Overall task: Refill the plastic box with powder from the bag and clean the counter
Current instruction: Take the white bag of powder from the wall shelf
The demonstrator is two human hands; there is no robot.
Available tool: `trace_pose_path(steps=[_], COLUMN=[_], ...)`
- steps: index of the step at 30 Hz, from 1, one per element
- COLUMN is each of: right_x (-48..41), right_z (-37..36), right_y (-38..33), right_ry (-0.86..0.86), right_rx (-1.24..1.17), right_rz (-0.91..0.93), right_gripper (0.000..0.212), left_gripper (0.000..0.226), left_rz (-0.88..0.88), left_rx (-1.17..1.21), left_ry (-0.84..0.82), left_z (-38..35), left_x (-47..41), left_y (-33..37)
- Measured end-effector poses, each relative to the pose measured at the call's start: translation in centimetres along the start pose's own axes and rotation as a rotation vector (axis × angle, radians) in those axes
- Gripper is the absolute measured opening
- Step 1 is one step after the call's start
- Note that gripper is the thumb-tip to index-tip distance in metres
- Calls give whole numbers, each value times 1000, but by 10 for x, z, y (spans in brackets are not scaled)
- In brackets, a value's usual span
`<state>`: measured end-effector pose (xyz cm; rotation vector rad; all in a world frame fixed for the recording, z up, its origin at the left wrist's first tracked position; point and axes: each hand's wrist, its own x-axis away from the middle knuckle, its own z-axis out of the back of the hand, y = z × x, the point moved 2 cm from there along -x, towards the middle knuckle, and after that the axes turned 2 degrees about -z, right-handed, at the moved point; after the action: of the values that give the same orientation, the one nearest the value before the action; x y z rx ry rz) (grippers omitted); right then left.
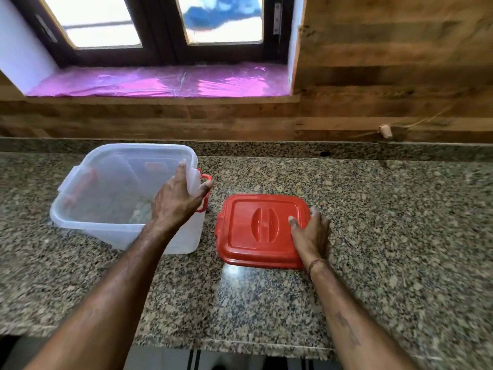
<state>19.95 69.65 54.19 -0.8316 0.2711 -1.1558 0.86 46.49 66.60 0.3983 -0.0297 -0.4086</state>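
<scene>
A clear plastic box (106,188) with red latches stands open on the granite counter (373,222), left of centre. It looks nearly empty, with a little pale residue at the bottom. My left hand (178,201) grips its right rim, fingers inside and thumb outside by the red latch. The red lid (256,231) lies flat on the counter just to the right of the box. My right hand (310,233) rests on the lid's right edge, thumb on top and fingers curled around the side. No powder bag is in view.
A wood-panelled wall rises behind the counter's low granite upstand. A window sill covered with pink plastic sheet (160,81) sits above at the back. A small peg (385,130) sticks out of the wall at right. The counter's front edge runs below my forearms.
</scene>
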Motion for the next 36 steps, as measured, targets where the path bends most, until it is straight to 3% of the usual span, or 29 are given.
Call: trace_pose_path(steps=[7, 12, 23, 36], right_x=[47, 123, 325, 439], right_z=[-4, -45, -194, -334], right_y=[-140, -249, -437, -713], right_ry=[32, -42, -270, -417], right_rx=[-252, -355, -305, -171], right_rz=[429, 664, 968, 1353], right_gripper=[46, 30, 26, 37], left_gripper=[81, 72, 73, 72], left_rz=[-74, -43, 33, 137], left_rx=[135, 145, -8, -248], left_ry=[163, 241, 393, 623], left_z=[54, 112, 282, 525], left_x=[14, 34, 52, -18], left_y=[-38, -121, -359, -556])
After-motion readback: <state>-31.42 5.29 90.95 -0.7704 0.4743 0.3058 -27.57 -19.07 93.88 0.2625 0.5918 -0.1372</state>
